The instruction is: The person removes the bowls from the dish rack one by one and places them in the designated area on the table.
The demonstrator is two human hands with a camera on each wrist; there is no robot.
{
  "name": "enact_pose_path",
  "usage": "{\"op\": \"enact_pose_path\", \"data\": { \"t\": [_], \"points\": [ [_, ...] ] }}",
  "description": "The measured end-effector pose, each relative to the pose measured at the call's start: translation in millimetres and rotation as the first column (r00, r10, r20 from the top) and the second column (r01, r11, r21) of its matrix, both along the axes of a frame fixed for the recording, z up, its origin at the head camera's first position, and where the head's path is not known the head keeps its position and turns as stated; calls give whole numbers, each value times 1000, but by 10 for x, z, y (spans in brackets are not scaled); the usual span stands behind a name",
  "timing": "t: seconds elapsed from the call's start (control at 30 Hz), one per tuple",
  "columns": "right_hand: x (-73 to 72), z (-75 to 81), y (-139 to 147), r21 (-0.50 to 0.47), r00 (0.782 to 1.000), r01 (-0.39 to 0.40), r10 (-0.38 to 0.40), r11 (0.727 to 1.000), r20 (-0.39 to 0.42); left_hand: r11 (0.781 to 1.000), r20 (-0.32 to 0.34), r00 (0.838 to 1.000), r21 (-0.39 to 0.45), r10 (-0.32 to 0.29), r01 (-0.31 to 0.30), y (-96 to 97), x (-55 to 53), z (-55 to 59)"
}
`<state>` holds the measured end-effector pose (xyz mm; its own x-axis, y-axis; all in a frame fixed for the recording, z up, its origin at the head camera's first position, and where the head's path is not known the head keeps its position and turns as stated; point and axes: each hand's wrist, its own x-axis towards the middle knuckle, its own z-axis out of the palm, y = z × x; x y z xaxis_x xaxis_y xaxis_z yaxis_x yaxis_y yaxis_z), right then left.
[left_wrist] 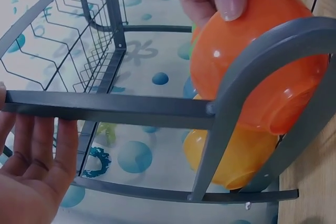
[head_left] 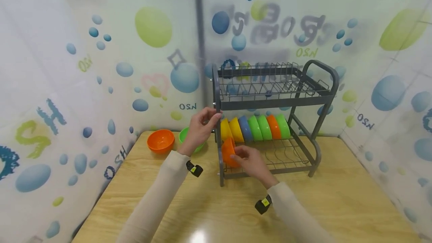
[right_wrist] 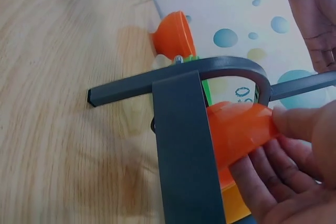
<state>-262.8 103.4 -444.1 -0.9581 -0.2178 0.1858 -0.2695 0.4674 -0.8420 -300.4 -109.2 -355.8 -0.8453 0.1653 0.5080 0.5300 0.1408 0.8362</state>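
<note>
My right hand [head_left: 252, 160] pinches an orange bowl [head_left: 228, 153] by its rim, thumb on one side and fingers on the other. The bowl stands on its side at the front left of the lower tier of a grey two-tier dish rack [head_left: 270, 104]. Up at the rack's left side, my left hand [head_left: 200, 127] grips the side bar [left_wrist: 110, 107], its fingers under the bar in the left wrist view. Behind the held bowl runs a row of tilted bowls: yellow bowls [head_left: 236, 130], a blue bowl [head_left: 245, 129], green bowls [head_left: 264, 127] and another orange bowl [head_left: 274, 127].
Left of the rack, an orange bowl [head_left: 161, 141] sits upright on the wooden table [head_left: 209, 205]. A green bowl [head_left: 183, 135] beside it is partly hidden behind my left hand. The upper tier [head_left: 266, 85] holds only wire slots. Patterned curtains [head_left: 101, 66] enclose the table.
</note>
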Motion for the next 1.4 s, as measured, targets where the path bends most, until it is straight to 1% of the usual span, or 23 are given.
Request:
{"op": "enact_pose_path", "data": {
  "t": [0.13,0.3,0.5,0.57,0.7,0.83,0.87,1.03,1.07,1.1,1.23,1.3,1.4],
  "points": [
    [4,6,-30,-17,1000,11,-11,1000,-15,1000,-16,1000,11,22,-22,6,10,-5],
    [14,7,-39,-37,999,35,-35,999,5,999,-49,998,17,36,-36,28,10,-20],
    [4,4,-9,-95,999,46,-44,994,28,999,-47,998,28,41,-39,48,4,-38],
    [-3,6,5,-125,998,51,-46,991,43,999,-44,998,31,41,-40,50,4,-39],
    [-20,3,39,-195,991,78,-55,978,120,999,-37,999,35,40,-39,55,9,-34],
    [-24,5,84,-266,980,105,-55,958,190,999,-24,999,34,38,-37,58,18,-28],
    [-26,6,93,-282,977,110,-53,953,204,999,-24,999,32,38,-38,62,50,-5],
    [-38,6,132,-323,963,137,-49,936,265,999,-42,998,28,47,-46,60,59,-21],
    [-43,5,138,-331,961,139,-48,933,271,998,-50,998,29,48,-47,59,61,-26],
    [-50,3,146,-339,959,142,-45,930,279,998,-53,997,30,49,-48,54,31,-54],
    [-85,0,173,-381,953,142,-22,914,303,998,-61,997,26,54,-52,50,24,-62],
    [-98,6,193,-389,951,143,-17,910,309,998,-59,997,25,55,-54,49,23,-59],
    [-105,33,222,-383,953,143,-22,913,303,998,-51,997,25,55,-54,50,21,-53]
  ]
}}
